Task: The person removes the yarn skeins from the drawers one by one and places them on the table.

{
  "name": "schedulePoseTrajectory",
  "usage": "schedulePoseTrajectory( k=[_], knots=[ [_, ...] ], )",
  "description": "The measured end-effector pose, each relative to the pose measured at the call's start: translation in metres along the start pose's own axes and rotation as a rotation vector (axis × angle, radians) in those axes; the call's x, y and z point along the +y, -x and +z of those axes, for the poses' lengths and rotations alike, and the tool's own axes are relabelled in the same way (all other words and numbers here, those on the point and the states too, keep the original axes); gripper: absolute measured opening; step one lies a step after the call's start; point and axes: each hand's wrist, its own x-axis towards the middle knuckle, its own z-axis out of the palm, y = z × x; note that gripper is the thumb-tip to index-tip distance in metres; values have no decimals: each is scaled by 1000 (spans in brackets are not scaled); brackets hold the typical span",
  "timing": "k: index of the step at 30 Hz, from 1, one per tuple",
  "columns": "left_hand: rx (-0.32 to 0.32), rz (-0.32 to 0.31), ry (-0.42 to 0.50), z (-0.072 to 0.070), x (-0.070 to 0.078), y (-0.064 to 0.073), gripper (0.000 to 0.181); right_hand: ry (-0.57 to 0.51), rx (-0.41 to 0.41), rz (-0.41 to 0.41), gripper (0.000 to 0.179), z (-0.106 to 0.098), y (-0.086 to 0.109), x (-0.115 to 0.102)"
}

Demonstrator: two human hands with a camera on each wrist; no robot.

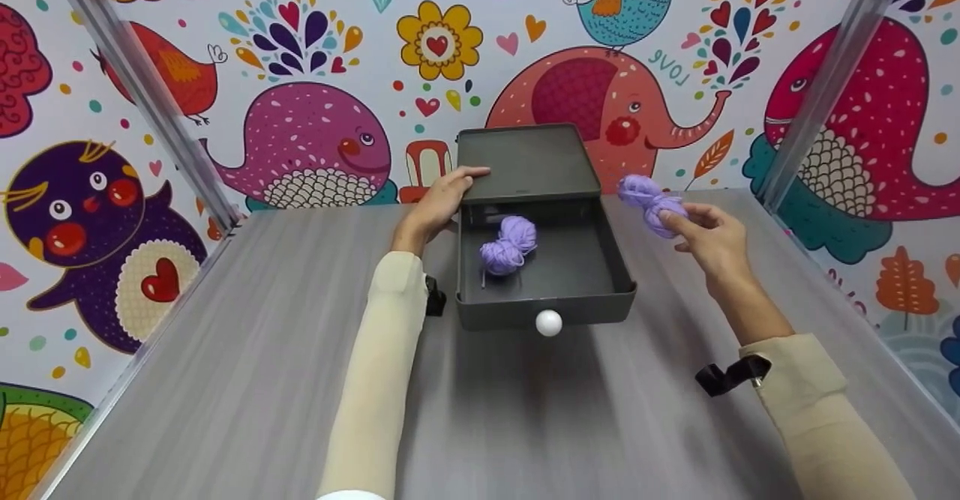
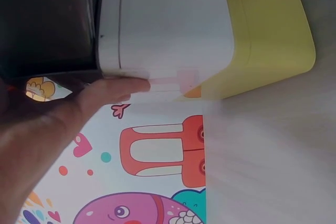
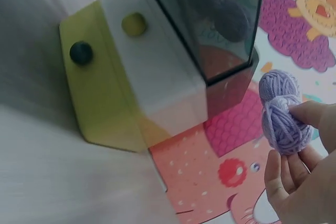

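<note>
My right hand (image 1: pixel 716 241) pinches a skein of purple yarn (image 1: pixel 637 189) between thumb and fingers, held to the right of a small drawer cabinet (image 1: pixel 525 163). The cabinet's dark grey top drawer (image 1: pixel 495 312) is pulled out, its white knob (image 1: pixel 548 323) facing me. Inside, toward the left, lies another purple yarn skein (image 1: pixel 510 245), bunched at its middle. Against the cabinet's left side rests my left hand (image 1: pixel 439 206), fingers extended at its upper rear edge. The right wrist view shows the held skein (image 3: pixel 278 114) close up, thumb across its waist.
Below the dark drawer, the cabinet has a white section (image 3: pixel 157 61) with a yellow knob (image 3: pixel 134 24) and a yellow section (image 3: pixel 100 98) with a dark knob (image 3: pixel 81 53). It stands on a grey table (image 1: pixel 285 335) before a cartoon-patterned wall (image 1: pixel 315 140). Metal posts (image 1: pixel 142 88) flank the sides.
</note>
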Motion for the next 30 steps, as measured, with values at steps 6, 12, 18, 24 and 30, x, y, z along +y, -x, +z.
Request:
schedulePoseTrajectory(
  k=[6, 12, 18, 24, 30],
  knots=[
    [6, -5, -8, 1, -1, 0, 43, 14, 30, 35, 56, 9, -11, 21],
    [5, -4, 17, 2, -2, 0, 42, 29, 21, 57, 59, 14, -22, 39],
    [5, -4, -1, 0, -2, 0, 42, 41, 8, 97, 59, 21, -32, 54],
    [4, -9, -5, 1, -1, 0, 43, 43, -3, 139, 56, 29, -40, 64],
    [6, -11, 13, 1, 1, 1, 43, 65, 15, 95, 51, 37, -47, 69]
  ],
)
